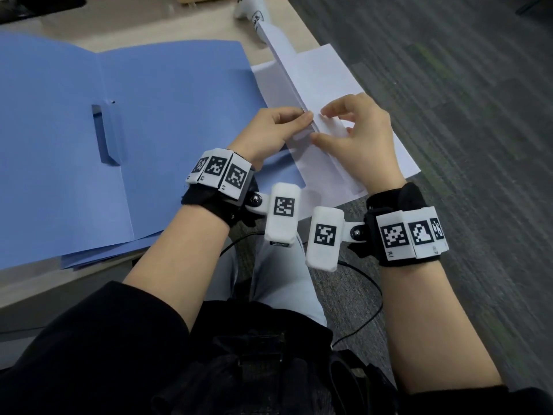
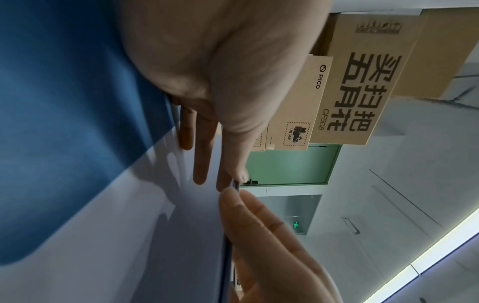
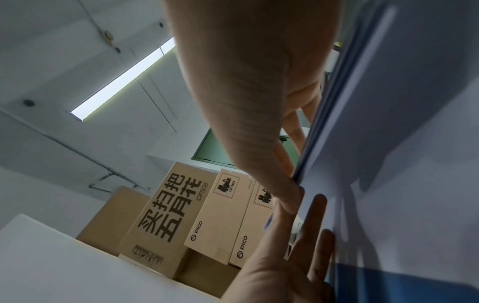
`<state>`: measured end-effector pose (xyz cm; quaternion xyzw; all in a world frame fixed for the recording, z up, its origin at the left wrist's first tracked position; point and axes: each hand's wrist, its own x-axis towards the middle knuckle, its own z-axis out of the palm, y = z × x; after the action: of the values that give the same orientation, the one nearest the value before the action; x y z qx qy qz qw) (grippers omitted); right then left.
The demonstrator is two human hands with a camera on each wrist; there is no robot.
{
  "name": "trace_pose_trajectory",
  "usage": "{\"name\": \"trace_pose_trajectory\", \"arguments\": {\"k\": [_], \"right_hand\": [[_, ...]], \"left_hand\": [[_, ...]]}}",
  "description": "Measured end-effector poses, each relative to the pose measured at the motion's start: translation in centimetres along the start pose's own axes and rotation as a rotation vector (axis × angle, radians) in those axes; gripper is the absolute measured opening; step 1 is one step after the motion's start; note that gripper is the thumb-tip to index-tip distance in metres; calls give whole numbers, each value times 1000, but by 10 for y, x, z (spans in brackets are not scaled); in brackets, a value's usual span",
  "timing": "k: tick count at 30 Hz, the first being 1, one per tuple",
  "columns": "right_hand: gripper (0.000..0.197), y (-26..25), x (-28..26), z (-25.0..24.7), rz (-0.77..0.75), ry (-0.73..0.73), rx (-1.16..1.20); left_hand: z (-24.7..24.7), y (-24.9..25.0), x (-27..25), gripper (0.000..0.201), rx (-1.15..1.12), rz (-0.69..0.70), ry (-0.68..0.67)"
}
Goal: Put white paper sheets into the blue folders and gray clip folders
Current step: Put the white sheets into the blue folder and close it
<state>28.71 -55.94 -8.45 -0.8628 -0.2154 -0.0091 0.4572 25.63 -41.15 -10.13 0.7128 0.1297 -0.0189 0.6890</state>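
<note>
Left hand (image 1: 269, 128) and right hand (image 1: 356, 130) pinch paper sheets (image 1: 323, 85).

Even, soft light fills the head view, with mild wide-angle bending at the edges. A ceiling light strip (image 3: 122, 80) glows bright in both wrist views, which are dimmer and strongly distorted. Finger shadows fall across the white paper sheets (image 3: 414, 164).

L hand (image 1: 270, 130), R hand (image 1: 357, 131), fingers pinching
</note>
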Motion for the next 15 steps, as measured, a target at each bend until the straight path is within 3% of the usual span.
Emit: {"name": "trace_pose_trajectory", "arguments": {"k": [7,11,15], "right_hand": [[33,0,1,-2,53,9,56],[25,-2,2,-3,77,12,94],[21,-2,3,-3,75,17,106]], "left_hand": [[0,-1,0,17,-44,12,0],[2,-1,2,5,-41,6,61],[8,-2,5,36,-111,-9,229]]}}
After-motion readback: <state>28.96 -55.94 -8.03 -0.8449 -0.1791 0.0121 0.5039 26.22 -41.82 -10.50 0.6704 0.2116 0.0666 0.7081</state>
